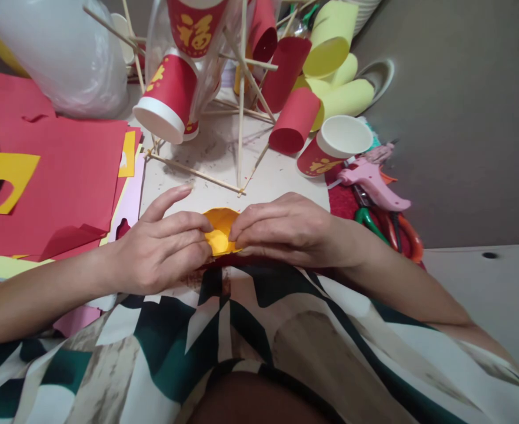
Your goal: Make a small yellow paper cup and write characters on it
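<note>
Between my two hands is a small piece of yellow paper [219, 231], curved into a shallow bowl-like shape. My left hand [165, 247] pinches its left edge, with one finger raised away from it. On the other side, my right hand [281, 229] grips the right edge with the fingers pressed together. The piece is held low, close to my patterned clothing [250, 306]. Just beyond my hands, a frame of thin wooden sticks [198, 172] stands on a white board [189, 200]. My fingers cover both ends of the yellow piece.
Red paper sheets [60, 182] with a yellow cut-out [15, 179] lie left. Red paper cups [169, 91] hang in the stick frame. At right are a standing cup [330, 147], red paper tubes [295, 121], yellow tubes [334, 35], a pink glue gun [376, 182] and scissors [407, 235].
</note>
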{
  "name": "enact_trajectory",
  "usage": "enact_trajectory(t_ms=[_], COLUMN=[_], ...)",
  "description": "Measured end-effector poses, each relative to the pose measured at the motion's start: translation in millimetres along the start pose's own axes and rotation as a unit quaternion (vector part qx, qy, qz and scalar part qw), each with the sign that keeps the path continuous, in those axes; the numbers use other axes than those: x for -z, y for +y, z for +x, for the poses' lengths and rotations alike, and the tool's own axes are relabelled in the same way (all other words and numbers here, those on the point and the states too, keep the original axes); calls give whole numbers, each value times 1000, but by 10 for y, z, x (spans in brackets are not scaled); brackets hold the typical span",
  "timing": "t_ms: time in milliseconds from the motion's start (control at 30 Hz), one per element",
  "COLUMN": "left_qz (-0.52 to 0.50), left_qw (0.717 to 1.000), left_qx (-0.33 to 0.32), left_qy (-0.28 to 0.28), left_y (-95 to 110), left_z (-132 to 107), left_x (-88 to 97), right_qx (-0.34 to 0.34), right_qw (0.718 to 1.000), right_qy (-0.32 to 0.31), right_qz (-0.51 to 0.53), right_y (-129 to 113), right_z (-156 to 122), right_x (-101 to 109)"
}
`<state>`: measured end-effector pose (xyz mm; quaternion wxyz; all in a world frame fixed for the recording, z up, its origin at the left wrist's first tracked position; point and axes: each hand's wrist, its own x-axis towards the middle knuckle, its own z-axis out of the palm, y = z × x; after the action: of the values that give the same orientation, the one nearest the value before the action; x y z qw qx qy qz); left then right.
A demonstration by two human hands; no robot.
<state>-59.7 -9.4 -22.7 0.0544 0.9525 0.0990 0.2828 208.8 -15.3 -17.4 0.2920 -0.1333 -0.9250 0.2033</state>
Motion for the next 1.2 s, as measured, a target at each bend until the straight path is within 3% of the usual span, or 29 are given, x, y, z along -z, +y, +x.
enact_trajectory(t_ms=[133, 333, 600, 800, 900, 1100, 1200], left_qz=[5, -79, -180, -256, -285, -294, -306], left_qw=[1000, 994, 979, 954, 939, 923, 913], left_qx=[8, 61, 89, 152, 189, 247, 266], left_qy=[-11, -42, -20, 44, 50, 25, 46], left_y=[-12, -61, -157, -37, 34, 115, 130], left_z=[29, 46, 60, 168, 215, 222, 232], left_x=[45, 153, 161, 158, 156, 62, 5], right_qx=[-16, -34, -49, -56, -78, -87, -126], right_qw=[1000, 999, 998, 993, 990, 982, 980], right_qy=[15, 0, 2, 27, 27, 150, 108], right_qz=[-7, 16, 28, 97, 113, 73, 111], right_y=[6, 4, 39, 91, 77, -38, -93], right_z=[-2, -5, 6, 18, 10, -3, 12], right_x=[3, 34, 69, 73, 105, 73, -31])
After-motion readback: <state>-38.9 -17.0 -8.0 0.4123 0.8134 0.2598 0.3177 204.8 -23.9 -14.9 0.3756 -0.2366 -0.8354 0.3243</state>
